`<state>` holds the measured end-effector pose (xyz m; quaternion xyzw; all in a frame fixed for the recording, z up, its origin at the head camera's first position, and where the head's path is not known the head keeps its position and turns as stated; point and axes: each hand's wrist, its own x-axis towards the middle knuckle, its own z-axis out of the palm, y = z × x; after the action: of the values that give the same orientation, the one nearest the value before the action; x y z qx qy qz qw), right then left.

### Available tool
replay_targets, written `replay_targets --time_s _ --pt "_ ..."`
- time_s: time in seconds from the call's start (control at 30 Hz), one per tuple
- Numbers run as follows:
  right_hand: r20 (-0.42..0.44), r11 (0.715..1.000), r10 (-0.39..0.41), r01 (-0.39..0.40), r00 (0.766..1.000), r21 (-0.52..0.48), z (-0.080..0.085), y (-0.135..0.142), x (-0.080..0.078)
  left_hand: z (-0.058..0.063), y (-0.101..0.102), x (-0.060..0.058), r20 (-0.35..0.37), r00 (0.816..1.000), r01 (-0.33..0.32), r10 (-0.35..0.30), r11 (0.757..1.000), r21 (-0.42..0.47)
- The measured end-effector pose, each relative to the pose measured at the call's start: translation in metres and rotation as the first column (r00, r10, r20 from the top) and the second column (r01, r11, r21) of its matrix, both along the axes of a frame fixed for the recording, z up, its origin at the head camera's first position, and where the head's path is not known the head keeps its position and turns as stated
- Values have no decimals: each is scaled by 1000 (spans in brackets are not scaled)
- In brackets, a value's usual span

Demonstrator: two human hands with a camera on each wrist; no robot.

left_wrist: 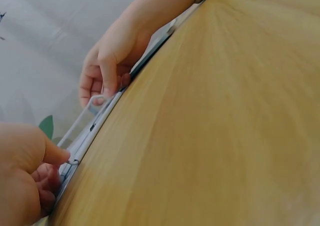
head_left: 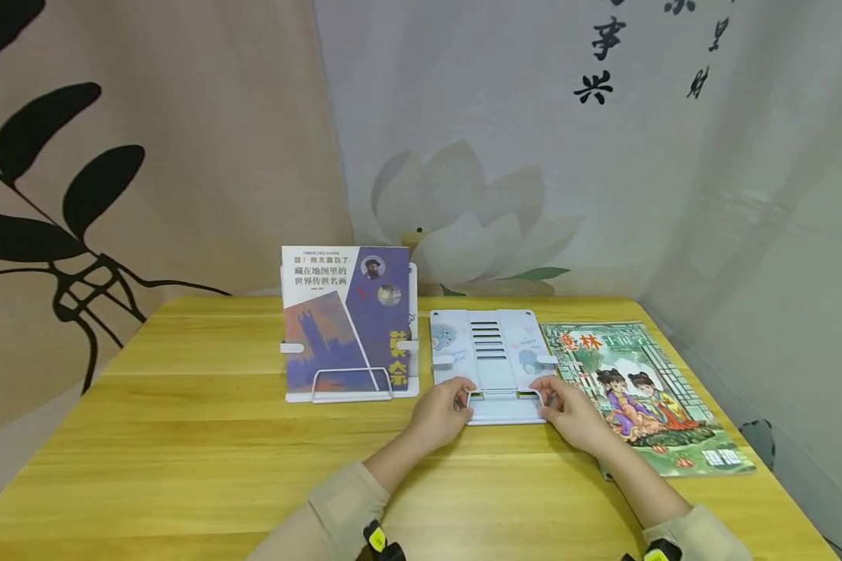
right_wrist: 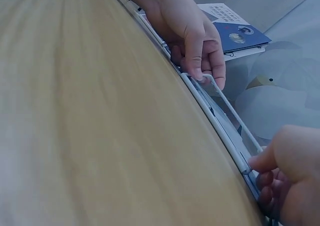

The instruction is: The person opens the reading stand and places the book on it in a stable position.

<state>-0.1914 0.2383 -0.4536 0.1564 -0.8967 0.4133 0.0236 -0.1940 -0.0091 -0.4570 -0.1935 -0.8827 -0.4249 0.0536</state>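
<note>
A white folding book stand (head_left: 492,366) with slots down its middle and pale blue prints lies low on the table. My left hand (head_left: 440,413) pinches the left end of its white wire bracket (left_wrist: 75,128) between thumb and fingers. At the bracket's other end, my right hand (head_left: 568,409) does the same. Both wrist views show the wire raised a little above the stand's front edge, each end between a thumb and fingers. Some fingertips are hidden behind the wire and the stand.
Left of the hands, a purple and white book (head_left: 347,319) stands upright on a second white stand (head_left: 413,312), behind its wire bracket. A green illustrated magazine (head_left: 652,397) lies flat at the right, partly under the right forearm. The wooden table (head_left: 182,436) meets a printed curtain (head_left: 463,93) behind.
</note>
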Motion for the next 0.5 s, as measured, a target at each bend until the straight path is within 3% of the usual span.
replay_targets --time_s 0.37,0.5 --pt "-9 999 -49 49 999 -5 0 -2 13 1 -2 4 9 993 115 -116 989 92" --pt "-23 997 -70 70 997 -38 1 2 10 1 -5 3 -76 993 97 -90 991 91"
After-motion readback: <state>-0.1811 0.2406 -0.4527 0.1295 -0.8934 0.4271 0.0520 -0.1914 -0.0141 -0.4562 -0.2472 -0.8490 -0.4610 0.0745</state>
